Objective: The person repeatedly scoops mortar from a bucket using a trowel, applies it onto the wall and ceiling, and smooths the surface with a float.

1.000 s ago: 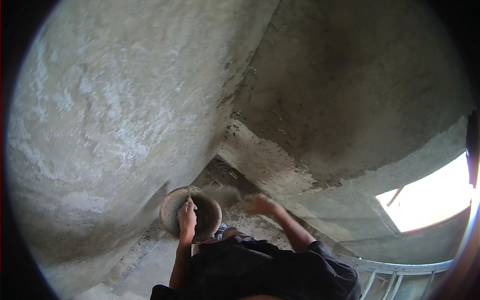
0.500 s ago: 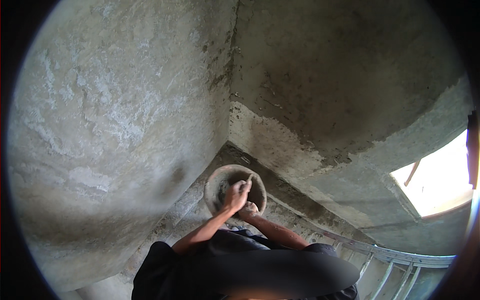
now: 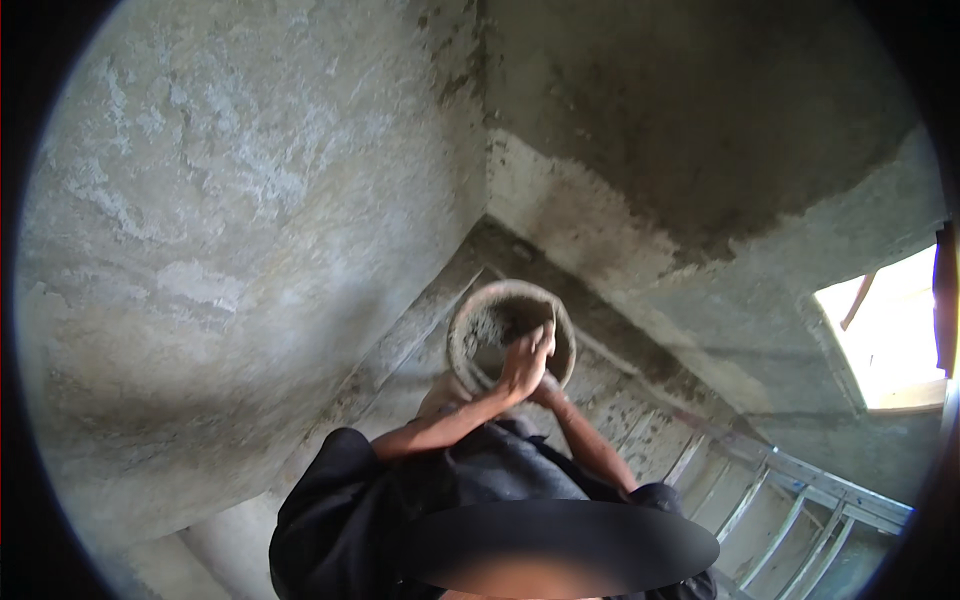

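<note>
A round, mortar-stained bowl-like pan (image 3: 462, 330) is held out before my body, with wet grey mortar (image 3: 490, 330) inside. My left hand (image 3: 524, 364) reaches over its right part, fingers closed on a thin piece that I cannot make out, near the rim. My right hand (image 3: 546, 390) is at the pan's lower right edge, mostly hidden beneath the left one, so what it holds is unclear.
Two rough plastered walls (image 3: 250, 230) meet in a corner, the right one (image 3: 680, 120) with a dark damp upper patch. A bright opening (image 3: 875, 330) is at right; a metal ladder-like frame (image 3: 840, 495) is at lower right. A ledge (image 3: 420, 300) runs along the walls' foot.
The pan has moved up and right in the picture with both hands. My right hand, earlier out to the right in a blur of grey, has joined the left at the pan.
</note>
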`<state>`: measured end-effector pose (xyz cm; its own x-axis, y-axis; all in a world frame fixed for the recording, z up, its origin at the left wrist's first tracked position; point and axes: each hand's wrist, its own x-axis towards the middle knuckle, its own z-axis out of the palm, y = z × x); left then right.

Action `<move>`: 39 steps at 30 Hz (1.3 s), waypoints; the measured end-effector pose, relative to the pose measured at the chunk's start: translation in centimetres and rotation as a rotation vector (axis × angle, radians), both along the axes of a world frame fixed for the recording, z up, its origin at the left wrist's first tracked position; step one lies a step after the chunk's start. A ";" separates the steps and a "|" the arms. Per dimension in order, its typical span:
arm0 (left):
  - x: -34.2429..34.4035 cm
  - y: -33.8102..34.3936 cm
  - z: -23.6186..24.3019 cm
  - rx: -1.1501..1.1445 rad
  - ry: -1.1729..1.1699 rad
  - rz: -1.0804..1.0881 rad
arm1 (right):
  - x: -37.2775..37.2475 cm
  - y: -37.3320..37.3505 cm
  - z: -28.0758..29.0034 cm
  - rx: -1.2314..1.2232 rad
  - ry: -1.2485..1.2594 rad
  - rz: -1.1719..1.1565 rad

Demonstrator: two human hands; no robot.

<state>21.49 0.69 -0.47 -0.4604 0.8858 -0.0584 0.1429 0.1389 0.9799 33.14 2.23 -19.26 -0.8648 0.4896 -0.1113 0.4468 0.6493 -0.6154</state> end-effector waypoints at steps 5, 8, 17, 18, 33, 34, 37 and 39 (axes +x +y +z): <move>-6.9 -2.1 1.7 -0.266 -0.445 0.138 | -0.8 -0.7 7.0 -0.099 0.014 -0.225; -11.5 -3.5 2.1 -0.135 -0.680 0.247 | -1.4 -0.5 15.5 -0.329 -0.006 -0.326; -17.7 -8.2 1.5 -0.130 -0.776 0.072 | -5.5 -8.9 13.1 -0.753 0.329 -0.651; -18.4 -9.0 1.6 -0.152 -0.741 0.082 | -7.8 -9.9 14.9 -0.853 0.329 -0.768; -30.2 -15.8 0.2 -0.298 -0.579 0.132 | -18.4 2.2 42.3 0.059 1.520 -0.932; -30.8 -16.0 0.2 -0.292 -0.584 0.141 | -18.3 4.8 44.6 0.352 1.537 -0.915; -32.2 -16.6 0.0 -0.292 -0.659 0.247 | -16.5 11.5 50.9 0.971 1.411 -0.983; -31.8 -16.0 0.1 -0.286 -0.679 0.238 | -14.8 14.2 56.5 1.478 1.287 -1.015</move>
<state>-10.36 -15.29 -0.34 -0.4178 0.6756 -0.6075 -0.5414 0.3518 0.7636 18.38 16.47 37.28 0.3835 -0.1365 0.9134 0.7121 0.6735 -0.1984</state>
